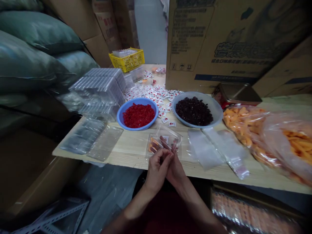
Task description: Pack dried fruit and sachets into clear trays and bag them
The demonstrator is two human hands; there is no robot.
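My left hand (157,169) and my right hand (175,167) meet at the table's near edge, fingers curled together on a clear plastic tray (163,142). The tray holds orange pieces on its left side and a small white packet. Just beyond it stand a blue bowl (121,114) of red dried fruit and a grey bowl (215,110) of dark dried fruit. Both hands grip the tray's near edge; what else the fingers pinch is hidden.
Stacks of empty clear trays (99,89) and flat lids (94,139) lie at left. Small white packets (158,94) are scattered behind the bowls. Clear bags (214,148) and sacks of orange pieces (273,136) lie right. A yellow basket (126,60) and cardboard boxes (231,42) stand behind.
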